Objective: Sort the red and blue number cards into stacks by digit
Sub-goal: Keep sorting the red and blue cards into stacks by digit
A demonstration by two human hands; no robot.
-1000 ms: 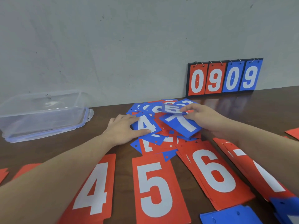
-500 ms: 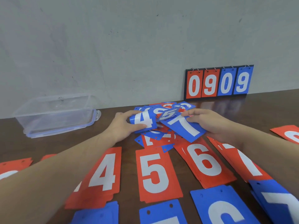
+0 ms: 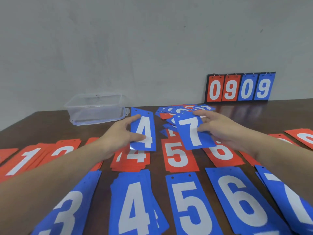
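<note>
Two cards are being lifted at once: the left hand (image 3: 122, 134) is pinching a blue 4 (image 3: 144, 131) in its grip, the right hand (image 3: 218, 128) a blue 7 (image 3: 193, 133). Each matching blue stack is lying nearer the person than its grip, on the worktop (image 3: 50, 124): blue 4s (image 3: 135, 200), blue 7s (image 3: 291, 197). Best is lowering each flat, edges squared, without nudging neighbouring stacks.

Scoreboard (image 3: 239, 88) reads 0909; held blue cards (image 3: 144, 131) show 4, 7.

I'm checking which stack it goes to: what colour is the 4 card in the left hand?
Blue, with a white digit: the 4 card, head view.
</note>
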